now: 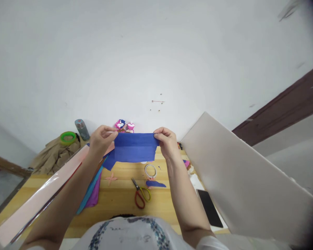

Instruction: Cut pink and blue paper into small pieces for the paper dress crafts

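Observation:
A rectangular strip of blue crepe-like paper point(135, 147) is stretched out level above the wooden table, creased lengthwise. My left hand point(102, 139) pinches its upper left corner between thumb and fingers. At the upper right corner, my right hand point(167, 140) grips it the same way. Below the paper lie a roll of white tape point(150, 171), a pair of scissors point(139, 192) with one red and one yellow handle, and a cut blue piece point(155, 184). A pink star-shaped cutout point(111, 178) rests left of the scissors.
Long pink sheets point(41, 198) and blue and purple sheets point(94, 191) lie on the table's left. Behind are a green ring point(68, 138) on tan cloth point(53, 156), a bottle point(82, 129) and small pink figures point(130, 126). A white panel point(240, 180) and a phone point(210, 208) border the right.

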`<state>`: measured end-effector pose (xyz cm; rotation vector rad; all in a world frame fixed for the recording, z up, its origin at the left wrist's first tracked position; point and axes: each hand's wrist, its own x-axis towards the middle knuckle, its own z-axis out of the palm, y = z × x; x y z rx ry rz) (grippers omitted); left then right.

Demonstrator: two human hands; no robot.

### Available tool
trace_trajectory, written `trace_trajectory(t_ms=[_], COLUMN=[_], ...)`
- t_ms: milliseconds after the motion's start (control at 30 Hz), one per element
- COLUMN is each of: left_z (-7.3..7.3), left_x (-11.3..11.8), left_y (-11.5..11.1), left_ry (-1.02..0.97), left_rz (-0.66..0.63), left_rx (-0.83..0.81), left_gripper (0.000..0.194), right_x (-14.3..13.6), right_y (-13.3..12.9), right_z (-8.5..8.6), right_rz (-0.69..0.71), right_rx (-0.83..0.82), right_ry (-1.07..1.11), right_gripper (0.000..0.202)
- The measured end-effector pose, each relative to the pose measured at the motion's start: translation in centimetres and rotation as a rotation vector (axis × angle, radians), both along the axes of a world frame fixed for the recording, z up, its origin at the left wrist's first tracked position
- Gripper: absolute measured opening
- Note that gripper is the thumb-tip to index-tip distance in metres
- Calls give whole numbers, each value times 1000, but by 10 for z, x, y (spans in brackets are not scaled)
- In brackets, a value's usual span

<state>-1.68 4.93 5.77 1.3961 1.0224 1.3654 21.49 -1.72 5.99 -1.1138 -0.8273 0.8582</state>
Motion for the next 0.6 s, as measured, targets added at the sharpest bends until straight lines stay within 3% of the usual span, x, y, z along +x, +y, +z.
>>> trace_trajectory(t_ms=[67, 167, 267, 400, 500, 600], left_z=[4, 10, 14, 16, 19, 20], left_x=[2, 10, 24, 36, 33, 26], left_y=[-1, -3, -1, 7, 12, 13], left_ry=[147, 329, 371, 324, 336, 319], left_rz=[57, -135, -344, -464, -602, -674], left_rx=[176, 298, 198, 82, -89, -266], left_gripper=[32, 34, 39, 13, 21, 26], right_x=[-1, -4, -9, -13, -9, -3], right_y=[1, 6, 13, 20, 21, 18], right_z=[3, 9, 16, 24, 26, 26], right_rz=[-16, 54, 169, 290, 392, 476], right_rx=[11, -7, -63, -86, -84, -84], right_ry=[-65, -140, -187, -218, -168, -128], right_gripper=[8, 6, 6, 6, 15, 36])
